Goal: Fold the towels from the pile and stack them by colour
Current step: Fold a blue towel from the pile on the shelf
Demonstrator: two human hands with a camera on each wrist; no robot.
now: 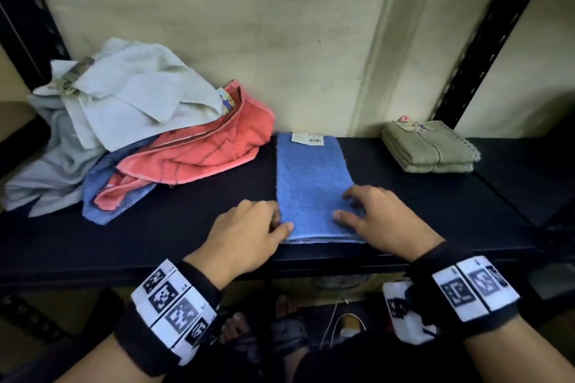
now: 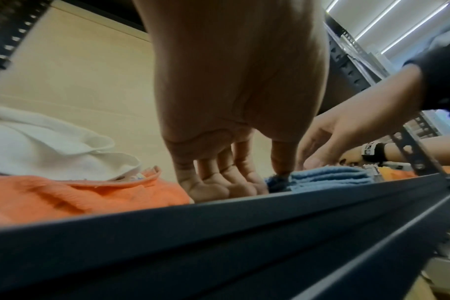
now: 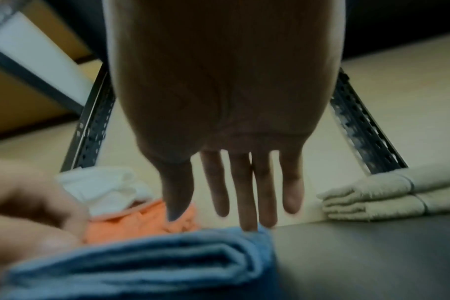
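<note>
1. Left hand [image 1: 245, 233] at the near left edge of the blue towel [image 1: 314, 183]: fingers curled beside the edge, thumb on top; whether that grip actually pinches the layers is unclear.
2. Right hand [image 1: 379, 218] lies flat on the towel's near right part, fingers straight, holding nothing.
3. Blue towel: one, folded to a long strip on the dark shelf [image 1: 435, 205], paper tag [image 1: 308, 138] at far end.
4. Far left: unfolded pile [image 1: 133, 127], with white, coral and blue cloth.
5. Far right: folded stack [image 1: 431, 146], apparently two beige towels.
</note>
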